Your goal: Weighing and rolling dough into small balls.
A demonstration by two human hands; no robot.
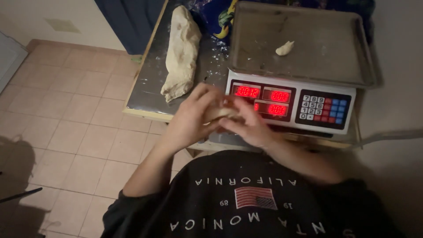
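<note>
Both my hands are cupped together around a small piece of pale dough (219,113), just in front of a digital scale. My left hand (191,115) wraps it from the left and my right hand (247,123) presses it from the right. Most of the piece is hidden between my fingers. The white scale (291,103) shows red lit digits and a keypad. Its metal weighing tray (308,39) carries one small lump of dough (284,48). A long large mass of dough (180,53) lies on the floured dark table (150,83) to the left.
The table's front edge runs just beyond my hands. Beige tiled floor (75,132) spreads to the left. A dark curtain (128,22) hangs at the back and a blue patterned cloth (216,17) lies behind the dough. A pale wall is on the right.
</note>
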